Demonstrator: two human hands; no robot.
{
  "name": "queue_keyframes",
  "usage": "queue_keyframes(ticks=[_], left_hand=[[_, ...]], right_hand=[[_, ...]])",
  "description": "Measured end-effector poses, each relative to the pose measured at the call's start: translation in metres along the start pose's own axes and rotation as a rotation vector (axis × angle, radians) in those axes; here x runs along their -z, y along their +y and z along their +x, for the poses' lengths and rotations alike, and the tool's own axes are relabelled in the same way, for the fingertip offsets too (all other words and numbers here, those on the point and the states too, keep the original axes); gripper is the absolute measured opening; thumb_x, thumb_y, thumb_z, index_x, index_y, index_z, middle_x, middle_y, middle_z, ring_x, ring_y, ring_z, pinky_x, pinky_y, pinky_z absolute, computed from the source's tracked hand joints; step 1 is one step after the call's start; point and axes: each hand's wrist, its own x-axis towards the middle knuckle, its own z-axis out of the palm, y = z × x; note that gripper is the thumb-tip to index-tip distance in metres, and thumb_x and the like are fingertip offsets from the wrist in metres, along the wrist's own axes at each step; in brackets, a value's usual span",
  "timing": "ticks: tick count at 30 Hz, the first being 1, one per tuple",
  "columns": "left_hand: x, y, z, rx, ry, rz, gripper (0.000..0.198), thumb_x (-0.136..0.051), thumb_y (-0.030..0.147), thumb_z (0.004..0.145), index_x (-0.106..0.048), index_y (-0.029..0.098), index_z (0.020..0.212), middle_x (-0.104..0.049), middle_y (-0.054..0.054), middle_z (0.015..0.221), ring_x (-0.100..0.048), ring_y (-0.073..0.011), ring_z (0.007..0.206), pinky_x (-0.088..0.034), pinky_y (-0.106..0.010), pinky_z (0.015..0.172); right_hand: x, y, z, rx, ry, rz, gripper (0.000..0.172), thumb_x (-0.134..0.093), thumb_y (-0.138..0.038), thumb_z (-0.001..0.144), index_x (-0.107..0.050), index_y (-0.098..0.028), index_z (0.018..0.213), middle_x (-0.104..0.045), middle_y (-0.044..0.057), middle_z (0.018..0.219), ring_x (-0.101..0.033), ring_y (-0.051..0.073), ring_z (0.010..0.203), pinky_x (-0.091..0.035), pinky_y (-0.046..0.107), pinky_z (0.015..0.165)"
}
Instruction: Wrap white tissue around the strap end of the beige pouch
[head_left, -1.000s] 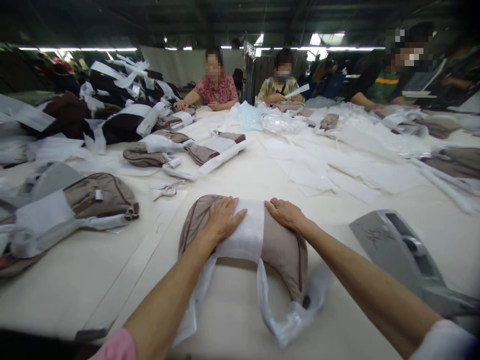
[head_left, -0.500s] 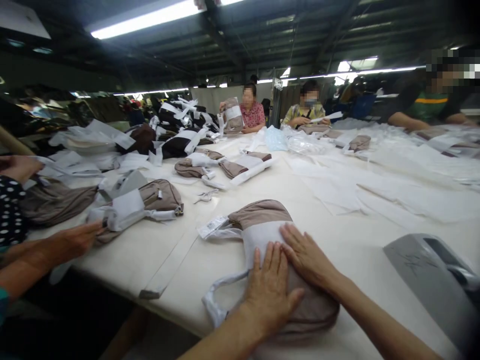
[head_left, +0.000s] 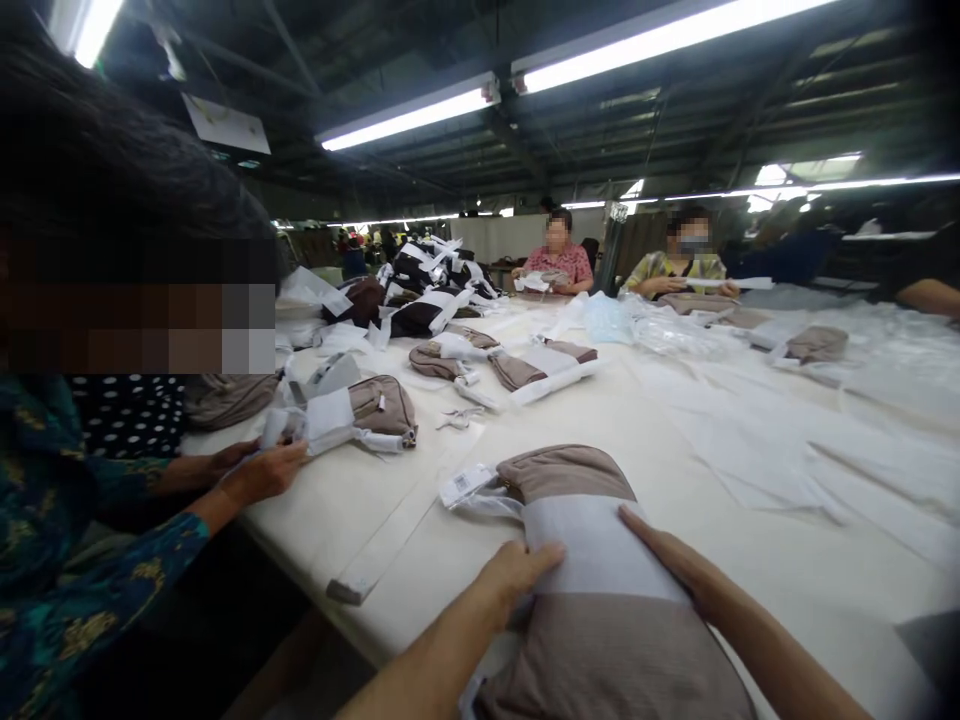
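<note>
A taupe fabric handbag lies in front of me on the white table, a white paper band around its middle. My left hand grips its left side, thumb on the band and the other fingers hidden below. At the opposite side my right hand holds the bag by its edge; most of its fingers are out of sight. A white tag with a barcode and a wrapped strap stick out at the bag's upper left.
A strip of white paper under a small grey block lies to the left. Beyond are scissors, several banded bags and a dark pile. White sheets spread at right. A co-worker's hands handle another bag at left.
Both hands have gone from lying flat on the bag to holding its two sides. The bag's near end now shows more fully. The view has turned left, bringing a neighbouring person into sight.
</note>
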Motion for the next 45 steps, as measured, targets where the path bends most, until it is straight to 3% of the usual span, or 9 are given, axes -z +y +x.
queue_keyframes(ticks=[3, 7, 15, 22, 28, 34, 40, 43, 45], left_hand=[[-0.006, 0.004, -0.001, 0.047, -0.105, -0.099, 0.058, -0.073, 0.043, 0.057, -0.059, 0.009, 0.102, -0.064, -0.014, 0.101, -0.058, -0.0284, 0.096, -0.045, -0.037, 0.083], [-0.021, 0.022, -0.014, -0.024, -0.203, -0.185, 0.064, -0.078, 0.035, 0.052, -0.055, 0.009, 0.106, -0.063, -0.013, 0.104, -0.059, -0.0253, 0.094, -0.046, -0.033, 0.081], [-0.044, 0.083, -0.022, -0.086, -0.308, 0.291, 0.053, -0.071, 0.051, 0.054, -0.063, 0.01, 0.086, -0.067, -0.008, 0.085, -0.06, -0.0221, 0.077, -0.044, -0.026, 0.064], [0.008, 0.138, -0.035, -0.263, -0.034, 0.121, 0.063, -0.041, 0.068, 0.071, -0.06, 0.013, 0.094, -0.066, -0.01, 0.093, -0.062, -0.021, 0.083, -0.041, -0.029, 0.071], [0.057, 0.096, -0.05, -0.252, 0.176, 0.04, 0.066, -0.042, 0.068, 0.07, -0.057, 0.012, 0.1, -0.063, -0.013, 0.101, -0.059, -0.0243, 0.095, -0.04, -0.034, 0.078], [0.024, 0.043, -0.067, -0.175, -0.034, 0.165, 0.056, -0.053, 0.056, 0.073, -0.051, 0.016, 0.112, -0.06, -0.009, 0.11, -0.054, -0.0249, 0.103, -0.04, -0.034, 0.085], [0.008, 0.034, -0.05, -0.261, 0.042, 0.199, 0.06, -0.054, 0.056, 0.072, -0.049, 0.012, 0.112, -0.06, -0.011, 0.106, -0.055, -0.0253, 0.101, -0.04, -0.033, 0.089], [0.017, 0.036, -0.032, -0.253, 0.161, 0.217, 0.072, -0.049, 0.063, 0.07, -0.041, 0.013, 0.121, -0.058, -0.013, 0.111, -0.054, -0.0257, 0.104, -0.039, -0.034, 0.09], [0.024, 0.037, -0.021, -0.244, 0.16, 0.339, 0.063, -0.044, 0.066, 0.07, -0.052, 0.014, 0.105, -0.064, -0.009, 0.093, -0.058, -0.025, 0.094, -0.041, -0.033, 0.086]], right_hand=[[-0.005, 0.015, -0.027, -0.031, -0.138, 0.311, 0.067, -0.052, -0.062, 0.072, -0.05, -0.014, 0.118, -0.067, 0.014, 0.095, -0.063, 0.028, 0.09, -0.05, 0.039, 0.082], [0.002, 0.044, -0.066, -0.01, -0.131, 0.577, 0.069, -0.06, -0.047, 0.074, -0.036, -0.014, 0.13, -0.066, 0.013, 0.099, -0.061, 0.029, 0.094, -0.047, 0.042, 0.088], [-0.007, 0.085, -0.105, 0.143, 0.017, 0.88, 0.053, -0.057, -0.036, 0.078, -0.044, -0.01, 0.123, -0.069, 0.011, 0.087, -0.063, 0.028, 0.09, -0.046, 0.043, 0.089], [-0.003, 0.093, -0.118, 0.207, 0.126, 1.072, 0.029, -0.06, -0.03, 0.076, -0.056, -0.015, 0.101, -0.07, 0.01, 0.082, -0.065, 0.027, 0.082, -0.048, 0.046, 0.086], [0.006, 0.095, -0.112, 0.22, 0.122, 1.124, 0.028, -0.061, -0.029, 0.075, -0.057, -0.016, 0.1, -0.07, 0.01, 0.083, -0.066, 0.028, 0.079, -0.049, 0.048, 0.083], [0.007, 0.099, -0.1, 0.194, 0.162, 1.185, 0.036, -0.064, -0.032, 0.072, -0.055, -0.018, 0.104, -0.07, 0.008, 0.085, -0.063, 0.028, 0.088, -0.05, 0.044, 0.083], [0.006, 0.108, -0.091, 0.218, 0.318, 1.077, 0.075, -0.069, -0.041, 0.063, -0.04, -0.018, 0.129, -0.069, 0.008, 0.091, -0.061, 0.03, 0.095, -0.051, 0.043, 0.083], [0.007, 0.107, -0.088, 0.279, 0.429, 0.863, 0.079, -0.064, -0.054, 0.061, -0.043, -0.022, 0.129, -0.067, 0.007, 0.101, -0.055, 0.031, 0.104, -0.051, 0.043, 0.085], [0.008, 0.102, -0.086, 0.352, 0.501, 0.775, 0.077, -0.066, -0.057, 0.056, -0.049, -0.028, 0.124, -0.066, 0.004, 0.104, -0.049, 0.031, 0.111, -0.049, 0.043, 0.088]])
